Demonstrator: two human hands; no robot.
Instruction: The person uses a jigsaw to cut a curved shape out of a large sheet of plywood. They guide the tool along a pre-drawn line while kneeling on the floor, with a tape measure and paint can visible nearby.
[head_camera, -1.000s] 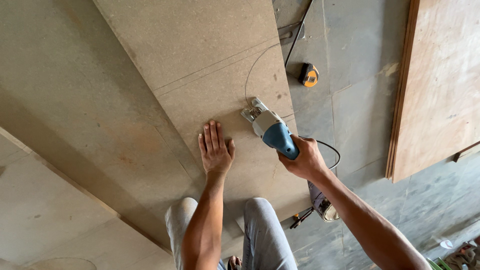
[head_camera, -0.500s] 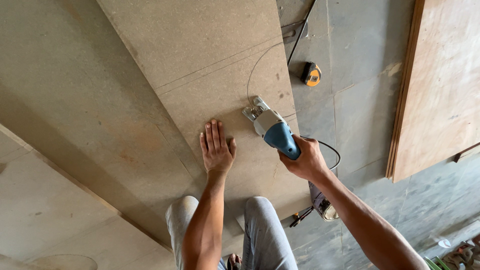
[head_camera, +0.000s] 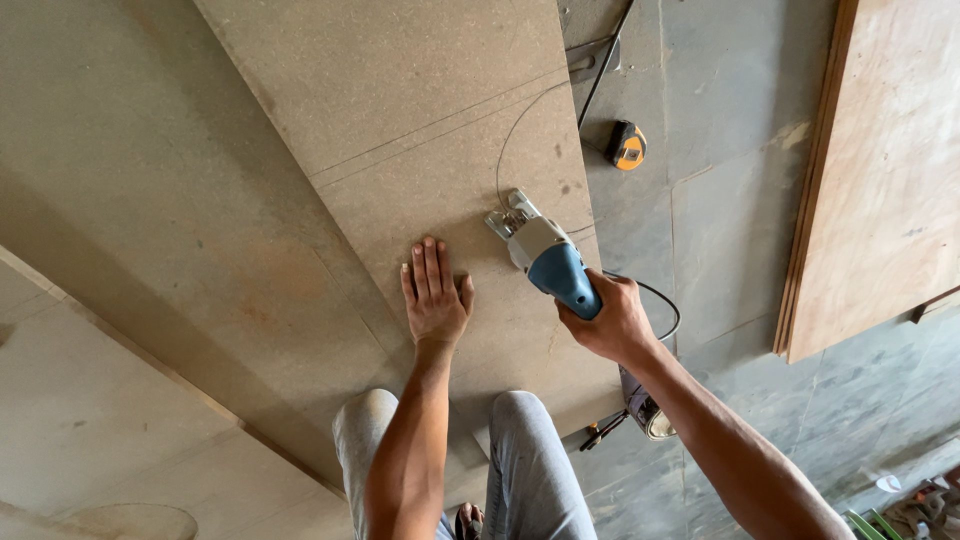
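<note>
While the left hand (head_camera: 436, 298) lies flat near the frame's centre, fingers straight and together, palm pressed on the fibreboard sheet (head_camera: 420, 110), it grips nothing. Right hand (head_camera: 610, 322), just right of centre, is wrapped closed around the blue rear grip of a corded jigsaw (head_camera: 545, 257). The saw's grey nose and metal shoe rest on the sheet, at the lower end of a thin pencilled curve (head_camera: 510, 130) that arcs toward the upper middle. Two straight parallel lines cross the sheet above the left hand. A black cord loops behind the right wrist. An orange-and-black tape measure (head_camera: 627, 145) sits on the grey stone floor (head_camera: 720, 200), upper right. A plywood panel (head_camera: 890, 160) lies at the far right. Grey-trousered knees (head_camera: 520, 440) show at bottom centre.
</note>
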